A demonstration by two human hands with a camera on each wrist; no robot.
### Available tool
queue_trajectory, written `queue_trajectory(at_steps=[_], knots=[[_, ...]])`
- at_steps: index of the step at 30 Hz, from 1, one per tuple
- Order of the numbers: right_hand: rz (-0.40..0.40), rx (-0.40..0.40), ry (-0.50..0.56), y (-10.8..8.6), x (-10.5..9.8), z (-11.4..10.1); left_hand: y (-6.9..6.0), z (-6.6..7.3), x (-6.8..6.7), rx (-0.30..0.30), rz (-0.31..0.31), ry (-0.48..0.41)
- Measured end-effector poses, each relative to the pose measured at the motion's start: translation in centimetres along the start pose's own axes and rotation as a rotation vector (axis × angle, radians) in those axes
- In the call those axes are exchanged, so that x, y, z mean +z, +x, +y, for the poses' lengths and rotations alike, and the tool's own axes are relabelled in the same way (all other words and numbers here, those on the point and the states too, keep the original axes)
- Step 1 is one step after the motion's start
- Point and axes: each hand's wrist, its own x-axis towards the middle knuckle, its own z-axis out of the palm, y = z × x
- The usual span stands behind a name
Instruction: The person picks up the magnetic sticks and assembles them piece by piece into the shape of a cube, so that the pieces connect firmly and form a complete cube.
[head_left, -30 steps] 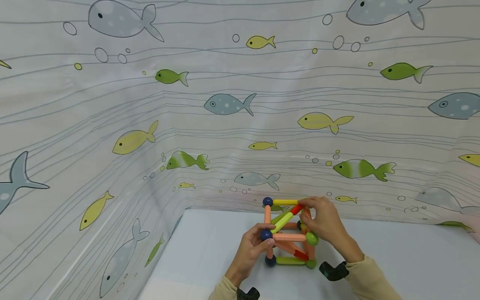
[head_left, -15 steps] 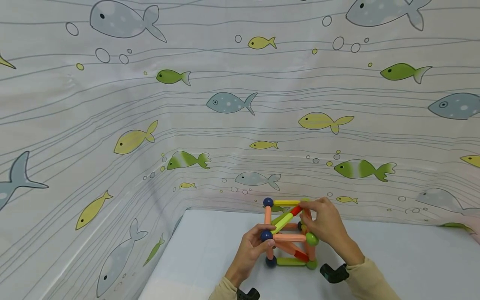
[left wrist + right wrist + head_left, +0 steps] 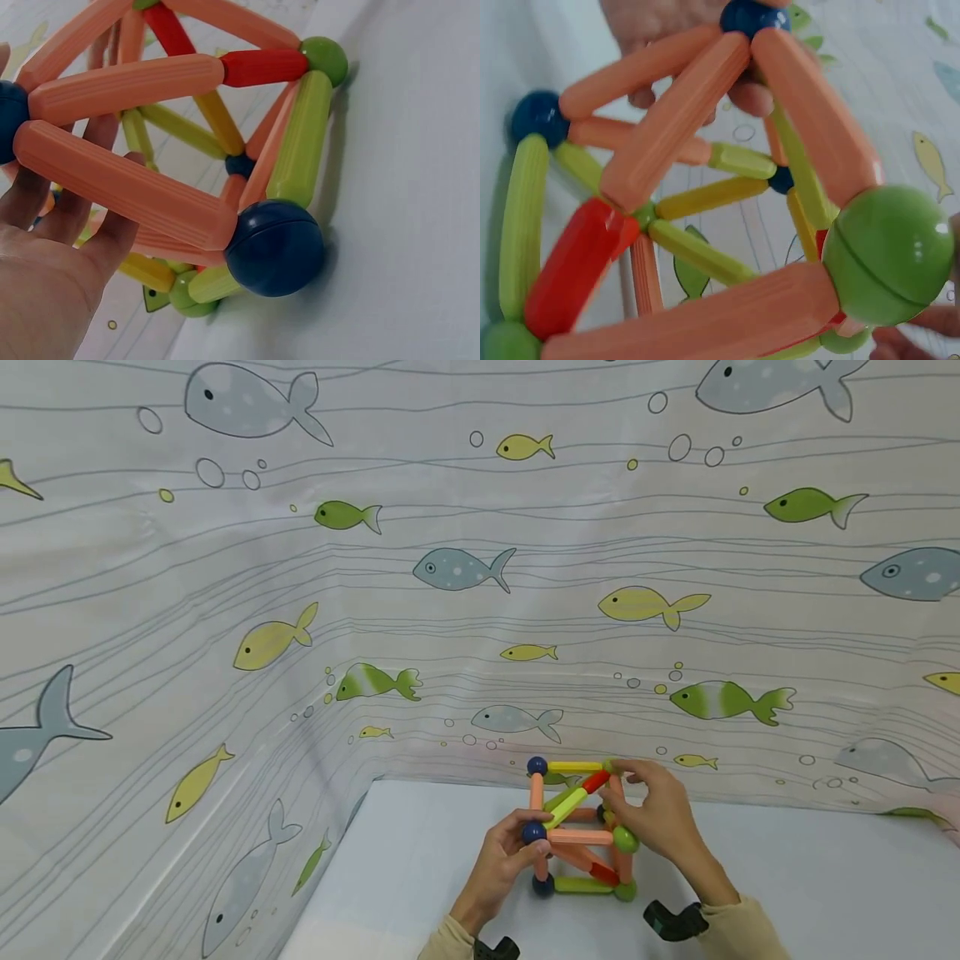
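A box-shaped frame of magnetic rods and balls (image 3: 581, 837) stands on the table, its corners blue and green balls. My left hand (image 3: 498, 860) pinches the blue ball (image 3: 535, 833) at the near upper left corner. Loosely bent, my right hand (image 3: 663, 814) has its fingertips at the green ball (image 3: 610, 766) of the far upper right corner, beside an upright orange rod. From there a red rod (image 3: 596, 782) and a yellow-green rod (image 3: 566, 807) slope diagonally to the left hand's ball. In the left wrist view, an orange rod (image 3: 124, 187) crosses before the left fingers.
A white table (image 3: 787, 877) lies under the frame. Behind it and at the left hangs a pale sheet (image 3: 450, 635) printed with fish. Dark wrist devices (image 3: 675, 920) sit at both sleeves.
My right hand has eased slightly right and away from the red rod's end, so the green corner ball shows more. The left hand and the rod frame stay nearly still.
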Motion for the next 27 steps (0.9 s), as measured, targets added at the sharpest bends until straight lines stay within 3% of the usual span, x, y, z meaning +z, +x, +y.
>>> queue_trajectory(at_steps=[2,5,8,11,18,27], knots=[[-0.031,0.120,0.033,-0.5,-0.3,0.0,0.0,0.0,0.1,0.003,-0.005,0.009],[-0.140,0.294,0.091,-1.1,-0.6,0.0,0.0,0.0,0.2,0.013,-0.005,0.025],[-0.243,0.389,0.150,-1.3,-0.8,0.0,0.0,0.0,0.4,0.025,0.001,0.038],[-0.278,0.435,0.190,-1.4,-0.9,0.0,0.1,0.0,0.7,0.040,0.013,0.053],[-0.264,0.467,0.199,-1.8,-1.1,-0.1,0.1,0.1,1.4,0.062,0.048,0.088],[-0.261,0.505,0.170,-2.5,-2.2,-0.3,0.1,0.0,2.7,0.038,0.051,0.057]])
